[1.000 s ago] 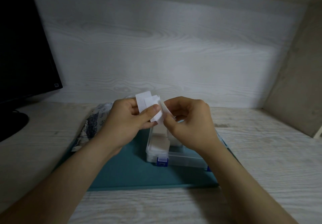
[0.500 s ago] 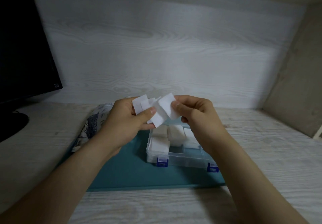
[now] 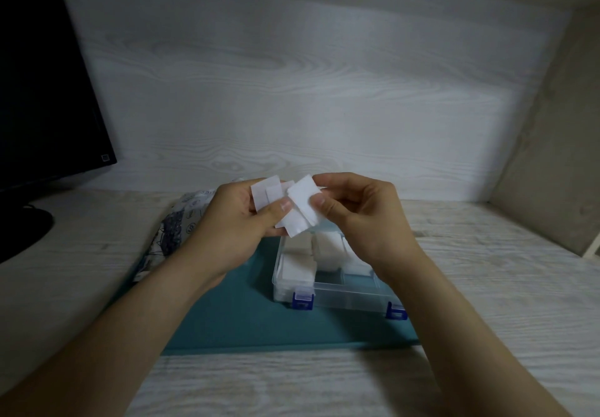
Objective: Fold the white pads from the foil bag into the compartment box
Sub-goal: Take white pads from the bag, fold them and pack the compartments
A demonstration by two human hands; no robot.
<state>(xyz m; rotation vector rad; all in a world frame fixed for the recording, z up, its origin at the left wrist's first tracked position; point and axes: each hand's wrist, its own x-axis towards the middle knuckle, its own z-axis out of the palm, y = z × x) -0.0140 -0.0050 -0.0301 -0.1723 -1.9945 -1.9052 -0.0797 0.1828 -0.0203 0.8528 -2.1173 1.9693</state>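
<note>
White cotton held in both hands above the work: the left hand (image 3: 233, 222) grips a small fanned stack of white pads (image 3: 264, 194), thumb curled across them and fingers behind, while the right hand (image 3: 363, 218) pinches the front pad (image 3: 302, 202) by its edge between thumb and forefinger, the other fingers loosely bent. That pad stands tilted and looks flat rather than folded, overlapping the stack; whether it is quite free of the others cannot be told.

Directly below the hands sits the clear compartment box (image 3: 347, 290), lid out of sight, its two blue latches (image 3: 302, 299) on the near wall. Several compartments already show white pads: the near-left one looks full, and those toward the far side and the right hold more. A compartment at the near middle appears to have room, and the part of the box under the right wrist is hidden.

Left of the box, partly behind the left hand, lies the patterned foil bag (image 3: 180, 225). Under the box spreads a teal mat (image 3: 246, 319) on a pale wood-grain desk (image 3: 487, 286); far to the left of the box stands a dark monitor (image 3: 42, 85).

The job looks well past halfway: most visible compartments are stocked, a handful of pads waits in the hands, and each has yet to be folded and tucked in. What remains in the bag cannot be seen.
</note>
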